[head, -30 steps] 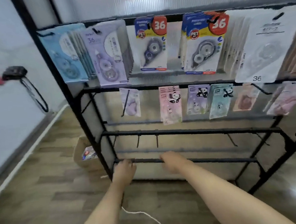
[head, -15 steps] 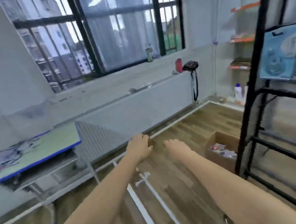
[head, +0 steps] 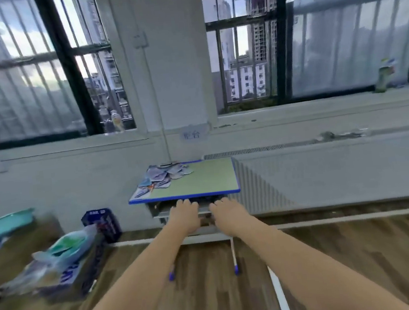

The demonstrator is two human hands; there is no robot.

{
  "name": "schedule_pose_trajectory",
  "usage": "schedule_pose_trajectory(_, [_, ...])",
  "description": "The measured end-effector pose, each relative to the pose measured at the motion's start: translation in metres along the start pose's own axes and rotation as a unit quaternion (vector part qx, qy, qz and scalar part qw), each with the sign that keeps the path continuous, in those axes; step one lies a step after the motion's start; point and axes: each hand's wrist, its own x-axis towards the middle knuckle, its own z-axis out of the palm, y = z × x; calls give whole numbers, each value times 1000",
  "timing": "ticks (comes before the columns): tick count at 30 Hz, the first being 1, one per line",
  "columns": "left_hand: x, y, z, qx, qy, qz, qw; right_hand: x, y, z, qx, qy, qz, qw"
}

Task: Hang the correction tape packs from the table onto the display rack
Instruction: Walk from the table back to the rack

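A small desk (head: 206, 182) with a green top and blue edge stands against the wall ahead. A loose pile of correction tape packs (head: 161, 177) lies on its left half. My left hand (head: 184, 216) and my right hand (head: 226, 213) reach forward side by side, below the desk's front edge. Both hold nothing, and their fingers hang loosely. The display rack is out of view.
A white radiator (head: 326, 174) runs along the wall to the desk's right. Cardboard boxes with bags (head: 58, 261) and a dark blue crate (head: 102, 222) sit on the wooden floor at left. A white tape line (head: 331, 219) crosses the floor.
The view has swung left from the display rack past the window wall to the desk. Both hands stay stretched out in front, holding nothing.
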Motion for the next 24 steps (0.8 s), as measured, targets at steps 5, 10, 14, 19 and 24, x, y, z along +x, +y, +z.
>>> schedule_pose_trajectory(5, [61,-48,25,-31,-21,-35,999,78,1,39,-9,-49,-44,998])
schedule_pose_trajectory(10, [145,-76,38,-40,-42,-64,996,176,31,60,2,-65,-73,995])
schedule_pose_trajectory(14, [226,-91,36,-23,-40,-70,996,263,64,74,22,-77,-79,994])
schedule_pose_trajectory(19, [317,-113,36,-33,-46,-92,994,366,104,94,62,-100,-68,991])
schedule_pose_trajectory(24, [374,-142,68,-52,-97,-113,987,431,114,138,78,-165,-68,981])
